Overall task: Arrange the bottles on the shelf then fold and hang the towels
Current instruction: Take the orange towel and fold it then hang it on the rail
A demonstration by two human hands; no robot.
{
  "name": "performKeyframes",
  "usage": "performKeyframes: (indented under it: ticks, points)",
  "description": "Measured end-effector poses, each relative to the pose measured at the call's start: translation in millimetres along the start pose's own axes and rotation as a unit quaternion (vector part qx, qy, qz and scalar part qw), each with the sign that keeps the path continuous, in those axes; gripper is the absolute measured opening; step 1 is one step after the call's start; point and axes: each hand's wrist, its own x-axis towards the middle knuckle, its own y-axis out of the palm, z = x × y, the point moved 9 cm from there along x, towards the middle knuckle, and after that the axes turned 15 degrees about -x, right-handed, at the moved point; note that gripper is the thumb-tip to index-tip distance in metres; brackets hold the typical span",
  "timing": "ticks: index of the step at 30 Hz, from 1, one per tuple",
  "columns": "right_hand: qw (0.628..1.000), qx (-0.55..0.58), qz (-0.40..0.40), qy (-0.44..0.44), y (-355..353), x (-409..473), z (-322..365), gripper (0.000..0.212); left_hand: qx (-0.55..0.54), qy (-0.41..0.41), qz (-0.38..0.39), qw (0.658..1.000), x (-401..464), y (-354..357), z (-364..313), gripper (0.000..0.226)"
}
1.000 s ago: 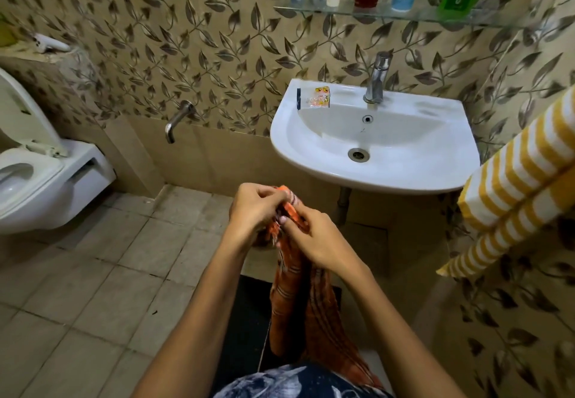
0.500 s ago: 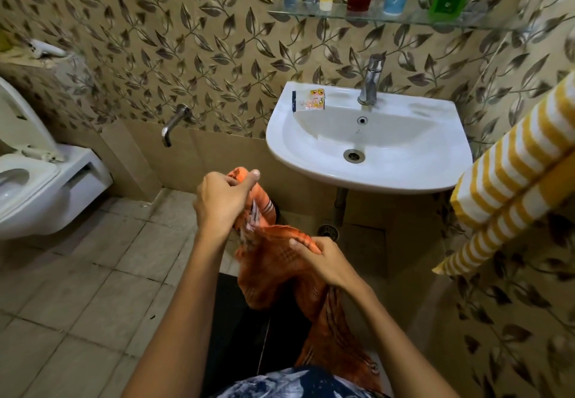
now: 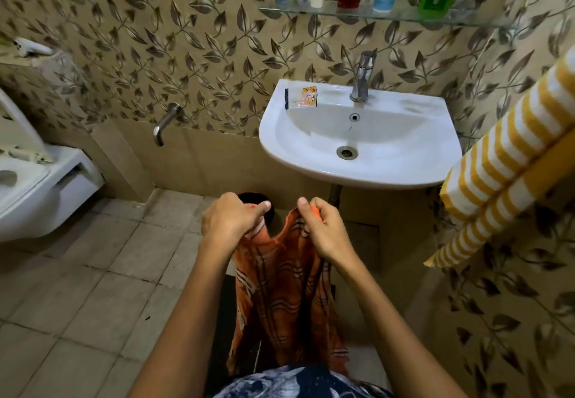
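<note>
A white washbasin (image 3: pixel 361 145) is fixed to a wall (image 3: pixel 193 39) tiled in beige with a brown leaf-and-vine pattern. A chrome tap (image 3: pixel 362 77) stands upright at the basin's back rim, and a small printed sachet (image 3: pixel 303 97) lies on the rim to the left of the tap. Below the basin the wall turns to plain beige tile, and a drain pipe (image 3: pixel 335 193) runs down from its underside. Left of the basin a chrome spout (image 3: pixel 165 123) juts from the wall. Further left of the basin is a white wall-hung toilet (image 3: pixel 40 192) with its lid raised. The floor (image 3: pixel 77 288) below the basin is pale square tile with dark grout lines.
</note>
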Motion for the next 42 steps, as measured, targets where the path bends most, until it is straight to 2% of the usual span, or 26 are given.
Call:
performKeyframes:
  ticks: [2,4,6,7,9,10,12,16,19,23,24,27,29,31,32,36,39,42]
  points:
    - [1.0,0.025,0.007,0.008,-4.8,1.6,5.0,0.045,-0.041,0.027,0.017,0.999,-7.2,-7.0,-11.3,0.064]
    - [0.999,0.032,0.04,-0.007,-4.4,0.3,15.9,0.04,-0.082,0.044,0.106,0.99,-19.5,1.4,-23.7,0.052]
    - [0.996,0.025,0.08,-0.032,1.9,-1.3,24.8,0.039,-0.067,0.08,0.166,0.98,-30.5,10.5,-36.6,0.075]
    - [0.994,0.019,0.097,-0.04,5.7,-2.6,29.9,0.039,-0.057,0.11,0.176,0.977,-32.3,14.8,-42.4,0.078]
    - [0.991,0.022,0.118,-0.058,12.1,-4.2,38.2,0.036,-0.055,0.176,0.185,0.965,-37.1,22.2,-52.8,0.047]
    - [0.991,0.021,0.119,-0.065,13.1,-4.5,40.2,0.034,-0.058,0.195,0.177,0.963,-36.7,22.5,-54.7,0.03]
    - [0.991,0.015,0.107,-0.073,9.3,-5.3,42.6,0.035,-0.068,0.198,0.136,0.968,-31.6,15.9,-52.5,0.013]
    - [0.991,0.026,0.096,-0.086,7.9,-6.5,40.5,0.042,-0.091,0.208,0.048,0.973,-32.6,-0.3,-55.8,0.011]
    - [0.993,0.039,0.078,-0.076,7.9,-9.3,29.1,0.037,-0.114,0.224,-0.018,0.968,-39.2,-13.0,-62.9,0.011]
    - [0.997,-0.025,0.061,-0.04,15.3,-13.7,-11.2,0.067,-0.174,0.245,-0.114,0.947,-45.0,-44.7,-65.3,0.012]
    - [0.996,-0.049,0.06,-0.038,17.3,-15.8,-17.4,0.064,-0.19,0.247,-0.129,0.941,-46.0,-51.0,-64.9,0.012]
    - [0.992,-0.107,0.06,-0.039,20.6,-20.6,-24.4,0.038,-0.24,0.239,-0.159,0.927,-48.1,-63.1,-63.0,0.01]
    - [0.991,-0.121,0.055,-0.023,19.3,-21.4,-28.1,0.036,-0.259,0.233,-0.183,0.919,-49.1,-69.3,-60.6,0.01]
    - [0.992,-0.11,0.052,0.011,18.8,-20.3,-31.6,0.044,-0.251,0.217,-0.192,0.923,-45.9,-73.5,-55.3,0.009]
    - [0.993,-0.1,0.058,0.026,20.0,-20.0,-30.5,0.046,-0.233,0.202,-0.188,0.932,-42.0,-73.9,-52.0,0.008]
    - [0.993,-0.061,0.1,0.026,28.3,-15.0,-15.9,0.041,-0.111,0.101,-0.118,0.982,-19.3,-57.8,-28.3,0.042]
    - [0.991,-0.042,0.13,0.005,31.1,-12.8,0.3,0.045,-0.082,0.08,-0.044,0.992,-13.7,-35.6,-22.4,0.05]
    - [0.985,-0.062,0.161,-0.03,33.4,-15.9,16.1,0.033,-0.07,0.099,0.077,0.99,-15.2,-7.6,-27.8,0.054]
